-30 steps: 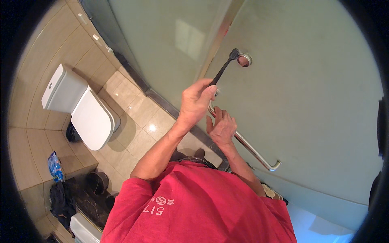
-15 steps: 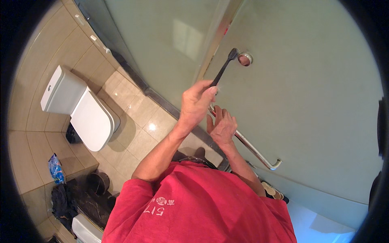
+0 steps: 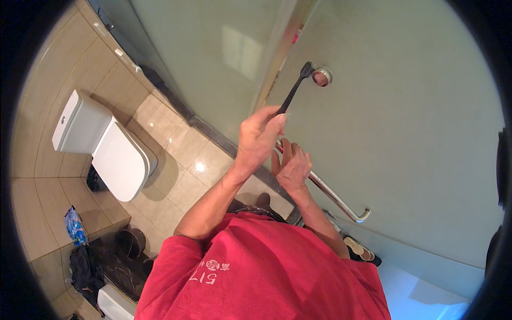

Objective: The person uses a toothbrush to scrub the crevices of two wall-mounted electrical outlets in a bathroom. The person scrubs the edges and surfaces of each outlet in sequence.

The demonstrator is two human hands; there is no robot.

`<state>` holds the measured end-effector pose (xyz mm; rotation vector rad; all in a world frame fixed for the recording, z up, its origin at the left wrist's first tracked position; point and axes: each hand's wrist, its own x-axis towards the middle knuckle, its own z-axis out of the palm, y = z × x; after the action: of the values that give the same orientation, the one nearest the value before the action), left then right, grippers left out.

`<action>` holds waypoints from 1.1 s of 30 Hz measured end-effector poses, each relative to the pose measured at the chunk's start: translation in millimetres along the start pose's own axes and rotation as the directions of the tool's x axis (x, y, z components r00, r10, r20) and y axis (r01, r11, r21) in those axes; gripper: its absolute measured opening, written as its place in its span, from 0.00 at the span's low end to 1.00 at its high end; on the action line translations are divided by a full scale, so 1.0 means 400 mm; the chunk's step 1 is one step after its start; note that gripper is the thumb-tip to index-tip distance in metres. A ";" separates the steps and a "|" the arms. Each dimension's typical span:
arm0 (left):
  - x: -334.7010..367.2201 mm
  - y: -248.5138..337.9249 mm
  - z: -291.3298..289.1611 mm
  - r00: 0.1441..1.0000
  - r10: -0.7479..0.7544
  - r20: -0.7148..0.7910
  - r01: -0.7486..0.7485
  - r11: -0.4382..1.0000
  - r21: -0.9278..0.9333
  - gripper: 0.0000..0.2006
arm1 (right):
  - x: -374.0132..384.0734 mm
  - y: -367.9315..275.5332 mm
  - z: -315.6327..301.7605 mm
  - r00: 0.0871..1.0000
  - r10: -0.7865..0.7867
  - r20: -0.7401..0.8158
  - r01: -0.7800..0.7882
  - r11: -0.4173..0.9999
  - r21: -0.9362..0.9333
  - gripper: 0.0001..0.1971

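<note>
My left hand (image 3: 258, 135) is closed around the handle of a slim black brush (image 3: 291, 97), shaped like a toothbrush. Its head is up against or very close to the left edge of a round metal knob (image 3: 321, 77) on the frosted glass door (image 3: 394, 128). My right hand (image 3: 293, 169), lower and to the right, is wrapped over the upper part of a shiny metal bar handle (image 3: 341, 200) on the same door. Part of the bar is hidden under that hand.
A white toilet (image 3: 114, 154) stands at the left on a tiled floor (image 3: 181, 165). Below it are a blue packet (image 3: 74, 226), a dark bucket (image 3: 130, 242) and a black cloth or bag (image 3: 85, 272). A dark sill (image 3: 213, 137) runs along the glass base.
The view has shifted slightly. Both hands stay in place, and the brush head remains beside the round knob.
</note>
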<state>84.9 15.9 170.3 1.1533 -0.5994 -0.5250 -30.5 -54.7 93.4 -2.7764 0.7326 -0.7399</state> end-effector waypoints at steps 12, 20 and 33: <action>-0.013 -0.022 0.007 0.997 -0.069 0.026 0.071 0.993 -0.091 0.09 | 0.002 0.008 0.006 1.000 0.011 -0.004 -0.011 1.000 -0.028 0.19; 0.004 -0.028 0.012 0.994 -0.096 0.048 0.102 0.984 -0.145 0.10 | 0.011 0.008 0.004 1.000 0.016 -0.006 -0.016 0.999 -0.031 0.19; -0.002 -0.044 0.055 0.977 -0.188 0.106 0.212 0.925 -0.315 0.12 | 0.020 0.015 0.018 0.997 -0.031 -0.077 0.025 0.996 -0.085 0.09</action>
<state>68.0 -4.2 159.8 0.8872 -0.4393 -0.8136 -23.2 -63.5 88.9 -2.8525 0.7577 -0.8472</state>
